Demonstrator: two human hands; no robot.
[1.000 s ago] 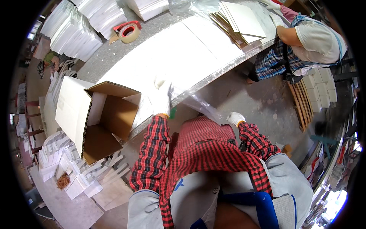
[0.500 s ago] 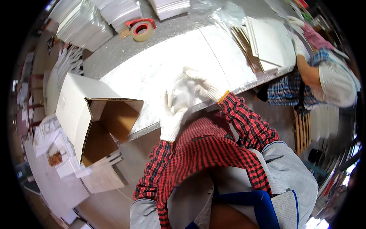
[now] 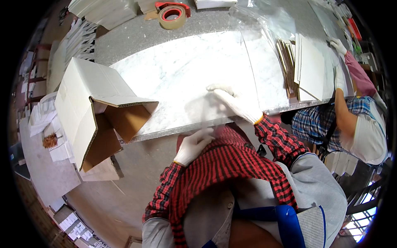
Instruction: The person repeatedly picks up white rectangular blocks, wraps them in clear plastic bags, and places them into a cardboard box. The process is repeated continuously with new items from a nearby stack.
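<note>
Both my hands wear white knit gloves. A clear plastic film (image 3: 209, 113), blurred and see-through, stretches between them over the table's front edge. My left hand (image 3: 193, 146) is in front of the edge, close to my red-and-black checked apron (image 3: 223, 159), its fingers closed on the film's lower end. Higher up, above the white marble-patterned surface (image 3: 178, 62), my right hand (image 3: 237, 103) has its fingers pressed together at the film's upper end. Whether the film is a bag or a sheet I cannot tell.
An open white cardboard box (image 3: 99, 89) lies on its side at the left, overhanging the edge. A tape dispenser (image 3: 173, 17) stands at the back. To the right are upright cardboard pieces (image 3: 308, 66) and crumpled plastic (image 3: 264, 18). A co-worker (image 3: 355, 120) works at far right.
My left hand has dropped toward my apron, away from my right hand, drawing the film out between them. The view has shifted. The co-worker's arms have moved.
</note>
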